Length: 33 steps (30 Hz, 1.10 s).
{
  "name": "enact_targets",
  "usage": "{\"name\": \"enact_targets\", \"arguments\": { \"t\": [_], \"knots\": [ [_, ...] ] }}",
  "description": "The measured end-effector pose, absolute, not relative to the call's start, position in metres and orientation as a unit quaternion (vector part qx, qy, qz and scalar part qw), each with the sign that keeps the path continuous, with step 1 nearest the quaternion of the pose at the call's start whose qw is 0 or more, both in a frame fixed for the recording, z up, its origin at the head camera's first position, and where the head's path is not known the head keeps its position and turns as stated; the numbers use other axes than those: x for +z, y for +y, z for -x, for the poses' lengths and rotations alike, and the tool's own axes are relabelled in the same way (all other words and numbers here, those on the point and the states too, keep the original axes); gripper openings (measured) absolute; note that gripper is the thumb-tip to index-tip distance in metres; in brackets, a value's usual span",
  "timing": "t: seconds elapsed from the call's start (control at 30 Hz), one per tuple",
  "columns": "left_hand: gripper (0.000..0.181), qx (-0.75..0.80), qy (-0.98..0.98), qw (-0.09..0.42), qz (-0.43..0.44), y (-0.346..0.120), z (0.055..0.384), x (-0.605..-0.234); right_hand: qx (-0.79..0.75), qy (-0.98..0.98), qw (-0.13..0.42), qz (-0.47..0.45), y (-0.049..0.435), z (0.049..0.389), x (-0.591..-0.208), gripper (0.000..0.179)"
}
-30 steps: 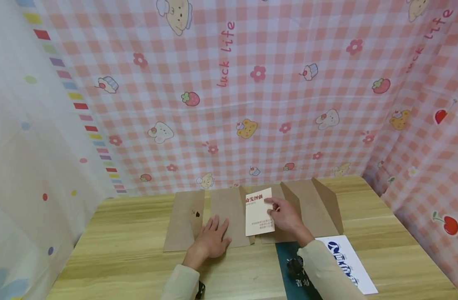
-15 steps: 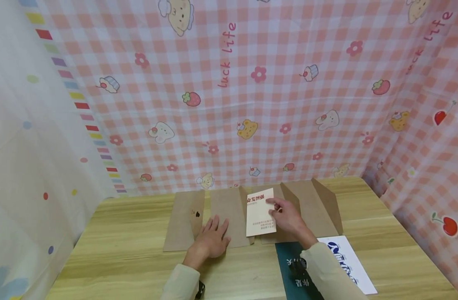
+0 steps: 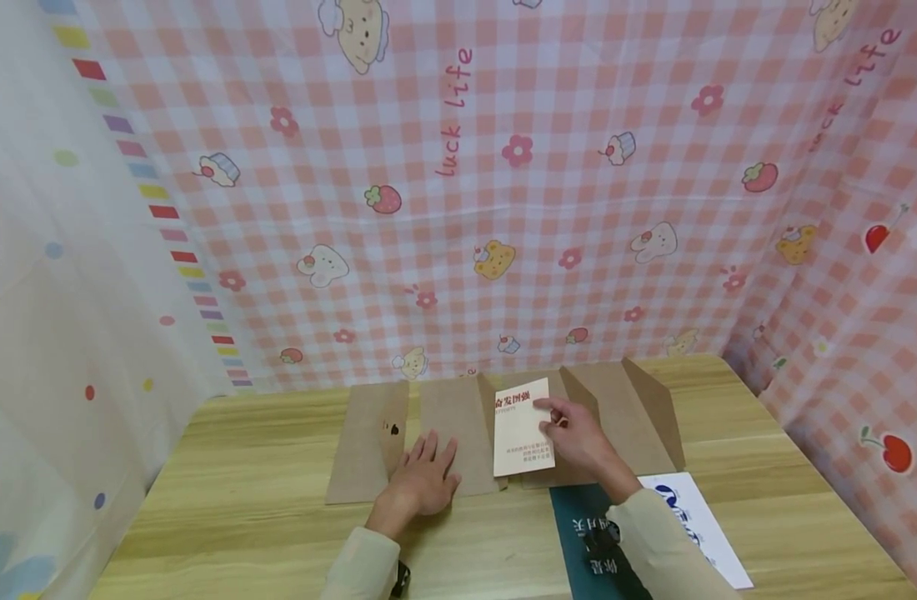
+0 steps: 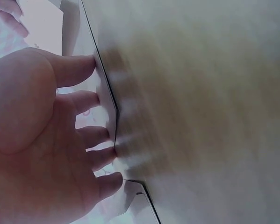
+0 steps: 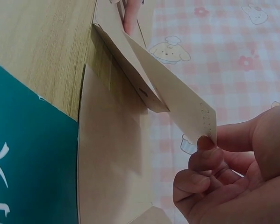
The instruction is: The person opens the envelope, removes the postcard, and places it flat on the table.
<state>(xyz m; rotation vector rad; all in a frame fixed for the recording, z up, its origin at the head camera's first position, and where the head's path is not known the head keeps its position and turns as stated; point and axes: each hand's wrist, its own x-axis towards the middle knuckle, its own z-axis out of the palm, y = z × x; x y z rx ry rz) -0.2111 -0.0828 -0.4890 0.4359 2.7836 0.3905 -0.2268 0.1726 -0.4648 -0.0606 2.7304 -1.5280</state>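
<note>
My right hand pinches a cream card with red printed characters by its right edge, between thumb and fingers. The card is tilted above a row of brown kraft paper envelopes, close to the right side of the second envelope from the left. In the right wrist view the far end of the card overlaps that envelope's edge. My left hand lies with spread fingers on the second envelope. In the left wrist view its fingertips press along the envelope's edge.
Another envelope lies at the left, and one with a raised flap at the far right. A dark green card and a white card with blue print lie nearer, partly under the right sleeve. A checked curtain hangs behind the wooden table.
My right hand and the cream card have shifted slightly to the right and toward me. The left hand has stayed in place on the envelope.
</note>
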Motion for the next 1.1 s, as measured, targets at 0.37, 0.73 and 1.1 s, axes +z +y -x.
{"name": "enact_targets", "arguments": {
  "t": [0.37, 0.73, 1.1],
  "knots": [
    [0.057, 0.128, 0.969, 0.135, -0.165, -0.085, 0.211, -0.49, -0.493, 0.87, 0.007, 0.029, 0.176, 0.225, -0.464, 0.037],
    [0.057, 0.137, 0.968, 0.129, -0.168, -0.086, 0.211, -0.491, -0.491, 0.871, 0.014, 0.027, 0.178, 0.218, -0.457, 0.038],
    [0.057, 0.135, 0.968, 0.131, -0.164, -0.086, 0.214, -0.49, -0.496, 0.868, 0.017, 0.025, 0.181, 0.213, -0.46, 0.037]
  ]
}}
